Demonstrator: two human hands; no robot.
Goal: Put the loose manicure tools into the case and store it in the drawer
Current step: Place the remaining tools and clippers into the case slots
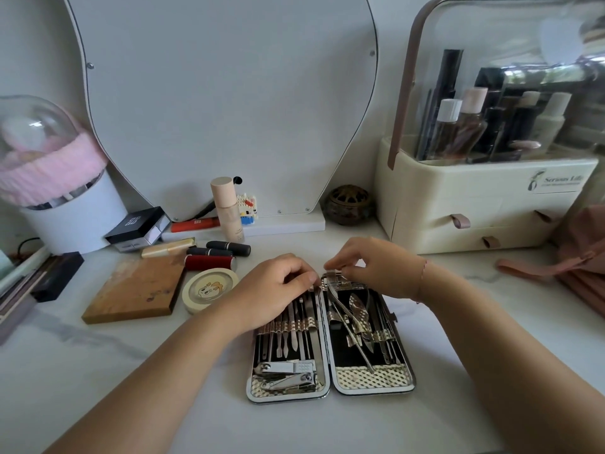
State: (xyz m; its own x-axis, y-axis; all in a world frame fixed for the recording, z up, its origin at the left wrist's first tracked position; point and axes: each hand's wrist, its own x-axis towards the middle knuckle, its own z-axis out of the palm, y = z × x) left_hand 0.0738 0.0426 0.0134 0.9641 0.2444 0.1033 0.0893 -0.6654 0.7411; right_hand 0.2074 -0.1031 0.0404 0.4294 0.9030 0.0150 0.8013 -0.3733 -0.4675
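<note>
The open manicure case (373, 378) lies on the table (98, 355). A compact (209, 286) sits left of it, lipsticks (226, 249) behind that, and the drawer organizer (474, 204) right rear.

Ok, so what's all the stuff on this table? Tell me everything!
manicure case: one, black with silver rim, open at front centre.
manicure tools: many, silver, in both halves.
nail clippers: two, silver, left half's near end.
lipsticks: three, two black and one red, left of case.
wooden board: one, brown, front left.
round compact: one, cream, beside board.
box: one, black, back left.
bottle: one, pink, before mirror.
mirror: one, pale, back centre.
drawer organiser: one, cream, back right.
lidded pot: one, brown, beside organiser.
left hand: one, fingers curled on case's left half.
right hand: one, pinching a silver tool at case's top.
</note>
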